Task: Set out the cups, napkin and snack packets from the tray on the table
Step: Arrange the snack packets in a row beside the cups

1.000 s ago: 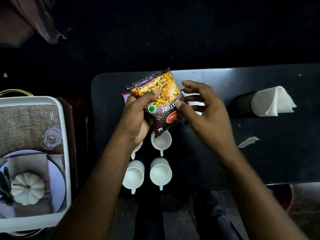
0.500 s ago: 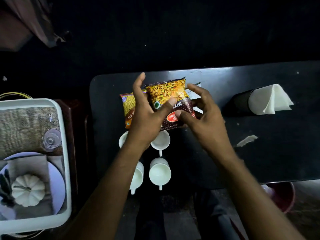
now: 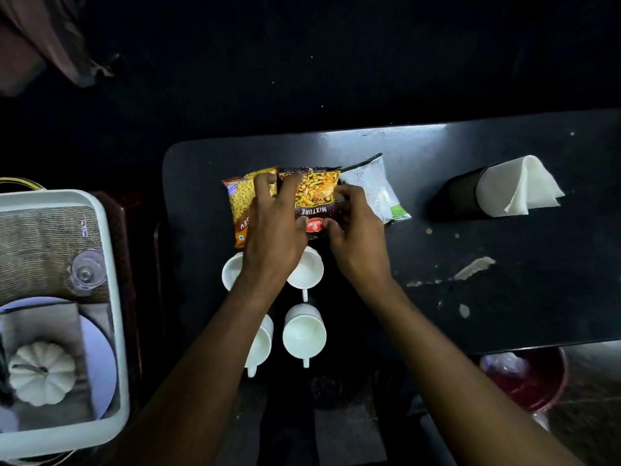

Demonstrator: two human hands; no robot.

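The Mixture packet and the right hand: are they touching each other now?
Touching. The head view shows the right hand with its fingertips pressed on the Mixture packet at its right edge and lower corner; no gap is visible.

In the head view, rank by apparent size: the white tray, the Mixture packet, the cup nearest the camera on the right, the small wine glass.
1. White tray, largest by far.
2. Mixture packet, partly hidden by both hands.
3. Cup.
4. Wine glass, smallest.

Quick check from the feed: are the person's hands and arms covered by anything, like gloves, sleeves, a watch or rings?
No. The left hand and right hand are bare, with no gloves, and both forearms are uncovered as far as the frame shows. No watch, bracelet or ring is visible.
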